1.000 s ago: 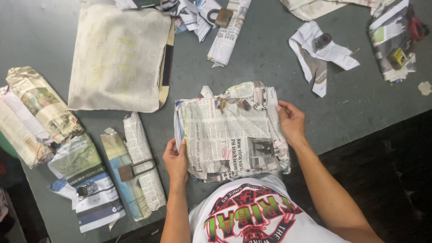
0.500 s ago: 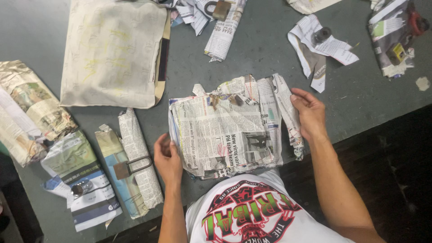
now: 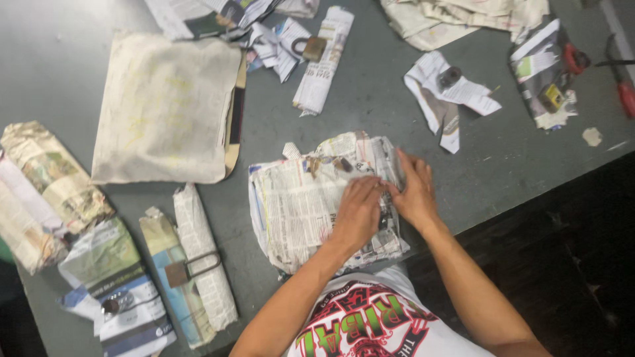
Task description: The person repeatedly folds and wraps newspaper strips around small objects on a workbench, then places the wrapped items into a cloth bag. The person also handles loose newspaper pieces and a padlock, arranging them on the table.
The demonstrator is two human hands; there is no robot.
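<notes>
Both your hands press flat on the newspaper-wrapped bundle (image 3: 317, 198) at table (image 3: 370, 119) centre: left hand (image 3: 358, 213) palm-down on its right half, right hand (image 3: 413, 192) fingers spread at its 3 o'clock edge, grasping nothing. A cloth bag (image 3: 165, 109) lies at 10 o'clock; padlocked paper rolls (image 3: 192, 264) at 8 o'clock.

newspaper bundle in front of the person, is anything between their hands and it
Nothing visible: the left hand lies flat on the newspaper bundle, and the right hand presses its right edge.
</notes>
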